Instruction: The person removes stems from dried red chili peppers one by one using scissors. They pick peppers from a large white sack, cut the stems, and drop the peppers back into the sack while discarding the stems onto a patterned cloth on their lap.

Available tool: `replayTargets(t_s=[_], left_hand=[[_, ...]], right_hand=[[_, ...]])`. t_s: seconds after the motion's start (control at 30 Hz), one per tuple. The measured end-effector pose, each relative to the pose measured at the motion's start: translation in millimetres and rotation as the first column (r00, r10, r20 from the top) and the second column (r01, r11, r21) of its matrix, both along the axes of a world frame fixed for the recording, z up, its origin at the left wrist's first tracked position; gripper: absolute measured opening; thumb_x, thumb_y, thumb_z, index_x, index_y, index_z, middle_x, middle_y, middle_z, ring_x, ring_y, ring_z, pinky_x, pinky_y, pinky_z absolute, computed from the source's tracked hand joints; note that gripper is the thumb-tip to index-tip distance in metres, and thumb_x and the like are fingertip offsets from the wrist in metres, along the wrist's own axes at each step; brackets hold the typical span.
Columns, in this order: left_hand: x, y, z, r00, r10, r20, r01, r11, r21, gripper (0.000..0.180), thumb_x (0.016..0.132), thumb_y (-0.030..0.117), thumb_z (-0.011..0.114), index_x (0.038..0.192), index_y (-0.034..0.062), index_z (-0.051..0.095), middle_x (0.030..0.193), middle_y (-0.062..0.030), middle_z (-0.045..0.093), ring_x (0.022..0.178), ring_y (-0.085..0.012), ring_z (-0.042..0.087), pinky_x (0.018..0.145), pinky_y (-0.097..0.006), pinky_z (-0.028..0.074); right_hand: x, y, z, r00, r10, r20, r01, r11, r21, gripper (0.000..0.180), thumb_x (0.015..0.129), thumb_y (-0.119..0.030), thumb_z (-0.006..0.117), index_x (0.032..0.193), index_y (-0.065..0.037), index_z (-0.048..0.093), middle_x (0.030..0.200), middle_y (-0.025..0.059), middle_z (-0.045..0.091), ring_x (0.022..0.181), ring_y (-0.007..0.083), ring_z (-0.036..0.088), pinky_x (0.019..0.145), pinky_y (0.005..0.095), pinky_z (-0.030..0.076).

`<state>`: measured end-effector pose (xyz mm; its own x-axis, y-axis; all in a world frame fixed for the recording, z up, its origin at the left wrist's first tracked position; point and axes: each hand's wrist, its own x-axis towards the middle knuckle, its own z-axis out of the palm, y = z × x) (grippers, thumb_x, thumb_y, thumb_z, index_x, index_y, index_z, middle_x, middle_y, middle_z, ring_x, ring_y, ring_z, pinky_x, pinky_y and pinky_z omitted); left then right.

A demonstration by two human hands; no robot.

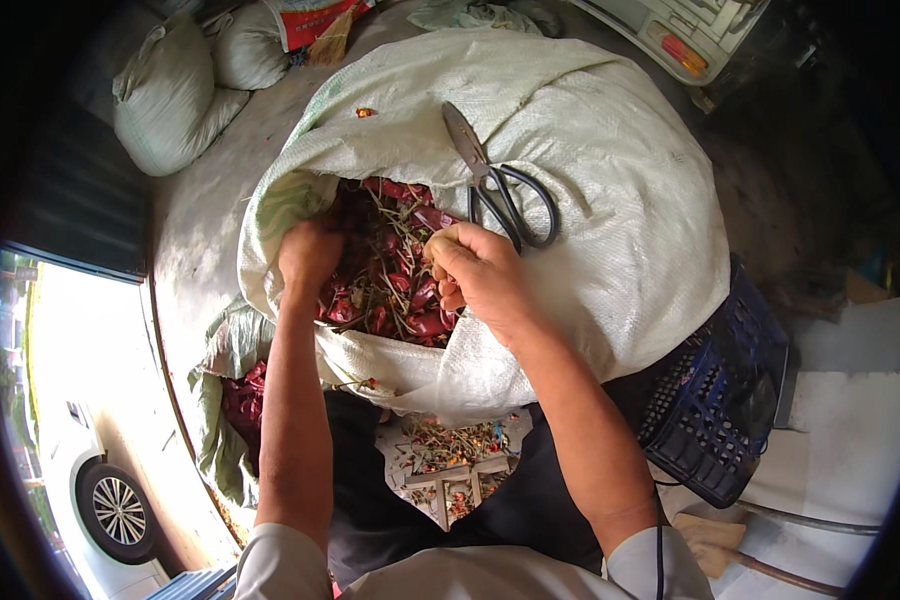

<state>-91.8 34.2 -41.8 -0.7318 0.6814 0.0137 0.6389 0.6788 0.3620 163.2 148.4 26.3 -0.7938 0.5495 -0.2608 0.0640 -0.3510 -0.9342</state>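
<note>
Inside white sack [630, 190]: red chilies [400, 283] between left hand [310, 252] and right hand [477, 275].

Center of frame: 1 large white woven sack [630, 200], open at its left half, containing red peppers [430, 322] and stems. The left hand [312, 250] reaches into the opening; its fingers are hidden. The right hand [475, 272] is at the opening's right edge, fingers curled; contents unclear. 1 pair of scissors [483, 170] rests on the sack, upper center. Lower right: 1 dark crate [715, 390]. Upper left: 2 filled sacks [170, 105].
</note>
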Motion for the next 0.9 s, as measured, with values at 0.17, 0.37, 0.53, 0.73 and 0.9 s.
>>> replayTargets(t_s=[0.17, 0.37, 0.53, 0.73, 0.9], left_hand=[[62, -5, 60, 0.990, -0.054, 0.132, 0.015, 0.959, 0.282, 0.023, 0.080, 0.014, 0.072, 0.101, 0.0057, 0.073, 0.093, -0.0165, 0.073, 0.082, -0.0264, 0.071, 0.075, -0.036, 0.054], [127, -5, 77, 0.942, -0.334, -0.021, 0.283, 0.762, 0.582, 0.015, 0.081, -0.001, 0.070, 0.096, 0.0023, 0.070, 0.079, -0.0086, 0.064, 0.070, -0.0187, 0.062, 0.064, -0.031, 0.049], [128, -3, 76, 0.913, -0.384, 0.138, 0.205, 0.725, 0.658, 0.016, 0.081, -0.002, 0.071, 0.097, 0.0004, 0.069, 0.085, -0.0080, 0.067, 0.074, -0.0158, 0.064, 0.070, -0.028, 0.050], [128, -6, 79, 0.903, -0.372, 0.214, 0.146, 0.734, 0.663, 0.015, 0.082, -0.002, 0.072, 0.097, -0.0003, 0.069, 0.085, -0.0079, 0.067, 0.074, -0.0154, 0.064, 0.070, -0.028, 0.050], [130, -10, 77, 0.919, -0.371, 0.137, 0.200, 0.735, 0.647, 0.016, 0.082, -0.001, 0.072, 0.098, 0.0005, 0.069, 0.085, -0.0069, 0.066, 0.076, -0.0163, 0.064, 0.068, -0.029, 0.050]], right_hand=[[-4, 3, -10, 0.996, 0.013, 0.084, -0.018, 0.998, 0.055, 0.031, 0.099, -0.028, 0.058, 0.093, 0.001, 0.065, 0.065, 0.0028, 0.059, 0.053, 0.0097, 0.057, 0.047, 0.0277, 0.047], [-6, 2, -15, 0.971, 0.024, 0.238, -0.117, 0.915, 0.387, 0.052, 0.094, -0.045, 0.064, 0.077, 0.003, 0.065, 0.067, 0.0237, 0.063, 0.062, 0.0354, 0.065, 0.059, 0.0449, 0.049], [-3, -3, -8, 0.992, -0.075, 0.104, -0.002, 0.803, 0.596, 0.049, 0.091, -0.044, 0.069, 0.084, 0.004, 0.065, 0.066, 0.0192, 0.064, 0.062, 0.0274, 0.066, 0.058, 0.0418, 0.048], [-6, -4, 2, 0.991, -0.132, -0.010, 0.128, 0.935, 0.331, 0.035, 0.093, -0.033, 0.069, 0.093, 0.002, 0.067, 0.068, 0.0116, 0.067, 0.060, 0.0210, 0.066, 0.058, 0.0378, 0.050], [-5, -6, 10, 0.977, -0.187, -0.102, 0.210, 0.764, 0.610, 0.025, 0.097, -0.023, 0.063, 0.091, 0.000, 0.066, 0.068, 0.0141, 0.066, 0.057, 0.0270, 0.063, 0.056, 0.0377, 0.050]])
